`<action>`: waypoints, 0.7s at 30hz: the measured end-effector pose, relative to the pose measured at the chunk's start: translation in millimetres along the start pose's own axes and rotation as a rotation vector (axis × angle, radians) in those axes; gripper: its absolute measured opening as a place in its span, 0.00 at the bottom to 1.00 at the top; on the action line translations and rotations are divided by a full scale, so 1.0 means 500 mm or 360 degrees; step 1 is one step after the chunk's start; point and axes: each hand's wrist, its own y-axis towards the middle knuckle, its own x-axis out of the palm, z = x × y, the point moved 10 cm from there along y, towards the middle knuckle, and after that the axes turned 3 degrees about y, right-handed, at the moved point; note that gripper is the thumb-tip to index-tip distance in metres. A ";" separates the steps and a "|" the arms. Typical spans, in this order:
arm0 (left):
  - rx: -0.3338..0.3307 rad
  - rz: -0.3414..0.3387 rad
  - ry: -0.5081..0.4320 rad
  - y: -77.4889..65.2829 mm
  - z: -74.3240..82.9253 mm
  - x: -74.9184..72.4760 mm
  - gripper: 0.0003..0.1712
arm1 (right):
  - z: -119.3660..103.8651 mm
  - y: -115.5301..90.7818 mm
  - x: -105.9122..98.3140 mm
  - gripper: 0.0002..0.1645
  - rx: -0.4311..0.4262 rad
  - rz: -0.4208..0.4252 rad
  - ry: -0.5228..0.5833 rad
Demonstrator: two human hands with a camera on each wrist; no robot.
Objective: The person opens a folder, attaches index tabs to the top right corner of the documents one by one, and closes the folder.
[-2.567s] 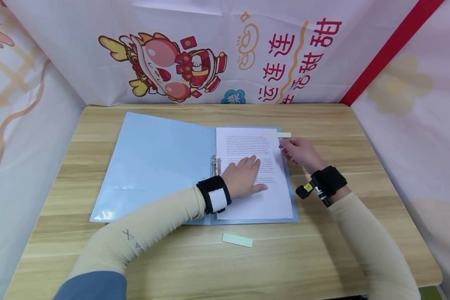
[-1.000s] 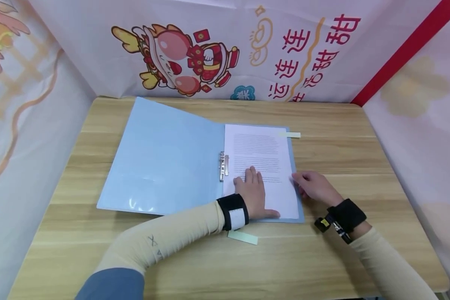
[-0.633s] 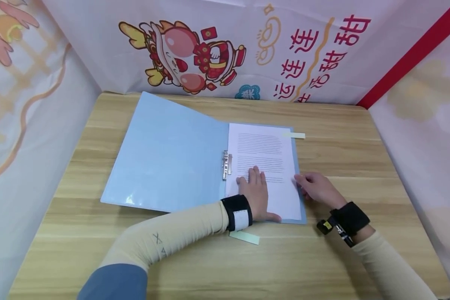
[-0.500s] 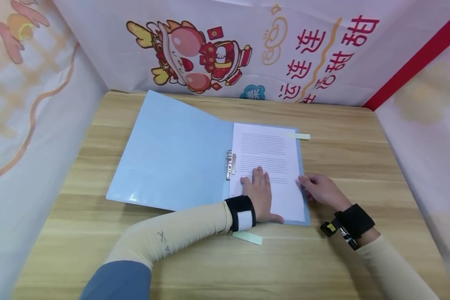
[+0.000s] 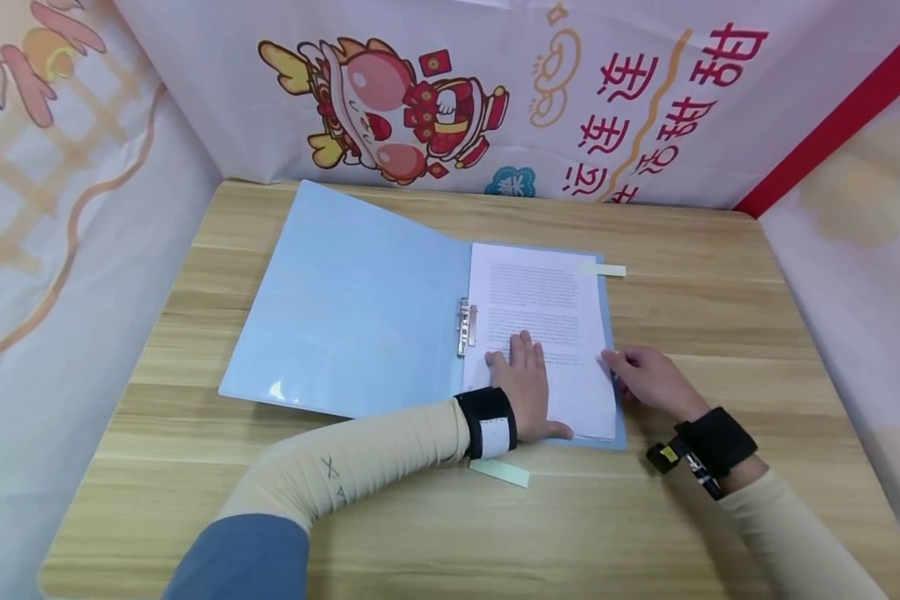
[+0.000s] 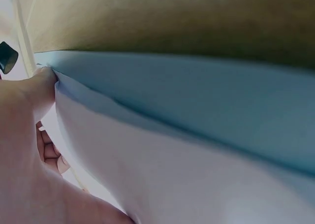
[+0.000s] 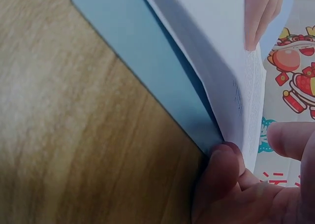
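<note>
A stack of printed paper lies in the right side of an open light blue folder, beside its metal clip. My left hand rests flat on the lower part of the page, fingers spread and thumb near the bottom edge. At the page's right edge, about mid-height, the curled fingers of my right hand hold the paper. In the right wrist view that edge stands a little off the folder, with the fingertips against it and the thumb higher up. A pale green sticky strip sticks out near the page's top right.
Another pale green strip lies on the wooden table below the folder, partly hidden by the left wrist. The folder's left cover is slightly raised. A printed white cloth hangs behind and along the sides.
My right hand has left the strip at the top right and moved down the page's right edge. My left hand has slid lower on the page. The head view has shifted.
</note>
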 end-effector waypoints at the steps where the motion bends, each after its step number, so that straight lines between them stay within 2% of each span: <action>1: 0.0002 0.0005 0.0001 -0.001 0.000 -0.003 0.76 | 0.000 -0.001 -0.001 0.36 0.0007 0.0002 0.0003; 14: 0.0021 0.0022 0.0010 0.000 -0.001 -0.008 0.76 | -0.010 0.005 0.002 0.34 -0.0039 -0.0045 -0.0006; 21: 0.0053 0.0060 -0.0053 -0.004 -0.001 -0.007 0.74 | -0.016 0.007 0.005 0.29 -0.0066 -0.0088 0.0048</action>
